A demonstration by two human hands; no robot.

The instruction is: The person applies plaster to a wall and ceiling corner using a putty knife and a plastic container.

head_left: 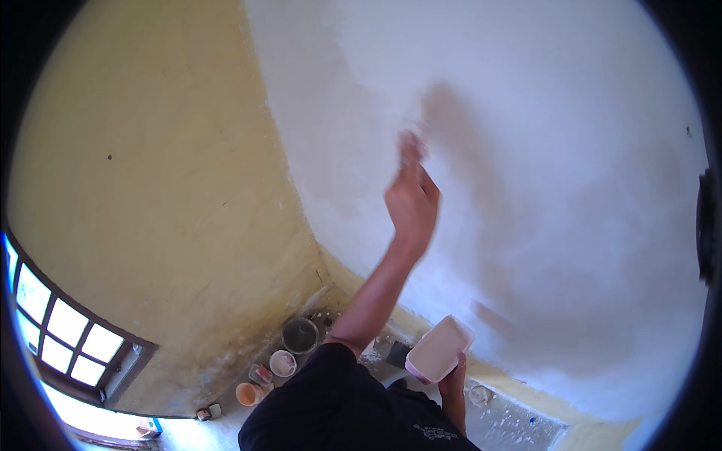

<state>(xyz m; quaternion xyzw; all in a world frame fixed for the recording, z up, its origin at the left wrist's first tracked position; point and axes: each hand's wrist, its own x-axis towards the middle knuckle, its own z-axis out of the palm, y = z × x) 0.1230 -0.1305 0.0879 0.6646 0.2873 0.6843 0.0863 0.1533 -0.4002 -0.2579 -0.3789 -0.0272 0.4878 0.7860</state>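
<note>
Head view, lower middle: one pale, rounded-rectangular tub [465, 340], tilted, lying against the fingers of the right hand [453, 379], near the white wall [571, 248]. Right fingers closed on the tub, gripping its lower right side, most of them hidden beneath. Well above, one raised left hand [412, 199], back toward the camera, fingertips bunched close to the white wall. Too blurred there to tell whether clenched on a thin tool or merely drawn together; contact with the wall equally impossible to tell. Counted: two hands, one tub, one black shirt [353, 406]. On the speckled floor [508, 432], left of the shirt: one dark bucket [300, 338], one white pot [283, 364], one orange container [249, 394], one small reddish item [260, 374]. Farther left: one yellow wall [173, 150], one many-paned window [68, 323].
</note>
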